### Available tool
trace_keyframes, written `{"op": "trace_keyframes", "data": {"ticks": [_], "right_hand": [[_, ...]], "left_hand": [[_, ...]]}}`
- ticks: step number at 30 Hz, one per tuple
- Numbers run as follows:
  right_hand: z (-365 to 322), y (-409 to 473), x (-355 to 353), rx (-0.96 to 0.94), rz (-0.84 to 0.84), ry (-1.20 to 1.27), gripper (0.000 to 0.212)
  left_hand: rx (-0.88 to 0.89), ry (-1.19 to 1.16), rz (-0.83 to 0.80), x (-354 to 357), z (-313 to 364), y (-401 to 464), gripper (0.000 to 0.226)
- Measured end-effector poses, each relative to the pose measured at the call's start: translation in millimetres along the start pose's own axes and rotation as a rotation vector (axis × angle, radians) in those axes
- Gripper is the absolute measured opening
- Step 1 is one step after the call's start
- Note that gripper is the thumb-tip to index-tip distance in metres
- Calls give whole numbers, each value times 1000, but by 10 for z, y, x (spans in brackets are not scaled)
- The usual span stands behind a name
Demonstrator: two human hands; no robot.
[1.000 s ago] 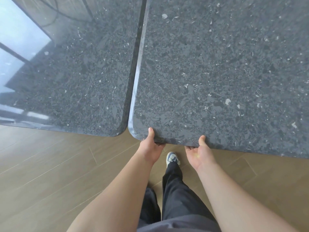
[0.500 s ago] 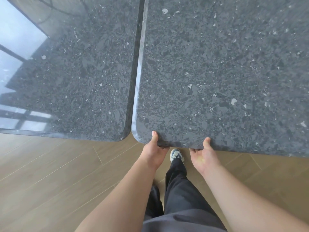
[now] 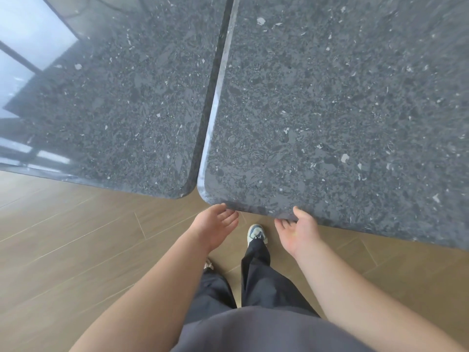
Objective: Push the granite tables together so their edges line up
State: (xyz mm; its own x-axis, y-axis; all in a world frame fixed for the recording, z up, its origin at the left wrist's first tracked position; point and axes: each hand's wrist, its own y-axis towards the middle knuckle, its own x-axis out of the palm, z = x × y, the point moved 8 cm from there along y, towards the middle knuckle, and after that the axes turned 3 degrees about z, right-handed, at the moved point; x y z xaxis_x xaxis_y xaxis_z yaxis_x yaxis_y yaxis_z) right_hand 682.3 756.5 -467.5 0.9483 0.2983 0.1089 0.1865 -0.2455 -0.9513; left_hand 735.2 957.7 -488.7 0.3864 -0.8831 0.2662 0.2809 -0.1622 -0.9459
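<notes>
2 dark speckled polished granite worktops, left (image 3: 114,102) and right (image 3: 342,110): likely heavy, rigid, slick. Take the near edge. Left grip (image 3: 215,226) and right grip (image 3: 299,231) slack, holding nothing.

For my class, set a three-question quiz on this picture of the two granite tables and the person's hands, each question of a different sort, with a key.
1. True or false: the left hand has its fingers curled tightly round the corner of the right table.
2. Which table's near edge reaches closer to the person? A. the left table B. the right table C. both are level
3. Fill in: the right hand is at the table's near edge with its fingers ____ (straight or relaxed / clenched).

Key: 1 false: its fingers are loose and spread. 2 B. 3 straight or relaxed.
</notes>
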Motion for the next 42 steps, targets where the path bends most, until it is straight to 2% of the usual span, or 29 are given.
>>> {"op": "trace_keyframes", "data": {"ticks": [3, 6, 11, 20, 24, 30, 36, 42], "right_hand": [[57, -261, 27, -8, 17, -132, 42], [151, -658, 128, -31, -75, -197, 41], [287, -1400, 468, -205, -220, -342, 29], [680, -2714, 1090, -775, -468, -656, 35], [879, -3055, 1240, -898, -559, -695, 35], [1258, -3365, 1587, -916, -713, -695, 35], [1726, -3504, 2308, -860, -894, -773, 30], [2216, -3521, 3327, -811, -1000, -855, 30]], "left_hand": [[112, 161, 68, -245, 284, -374, 25], [280, 233, 69, -485, 703, -845, 21], [584, 375, 85, -873, 1254, -1607, 20], [927, 367, 22, -1336, 1639, -2663, 21], [1086, 329, -40, -1507, 1901, -3172, 15], [1187, 219, -28, -1954, 2222, -3526, 18], [1205, 131, 130, -2534, 2581, -3565, 18], [1239, 62, 274, -2942, 3201, -3648, 21]]}}
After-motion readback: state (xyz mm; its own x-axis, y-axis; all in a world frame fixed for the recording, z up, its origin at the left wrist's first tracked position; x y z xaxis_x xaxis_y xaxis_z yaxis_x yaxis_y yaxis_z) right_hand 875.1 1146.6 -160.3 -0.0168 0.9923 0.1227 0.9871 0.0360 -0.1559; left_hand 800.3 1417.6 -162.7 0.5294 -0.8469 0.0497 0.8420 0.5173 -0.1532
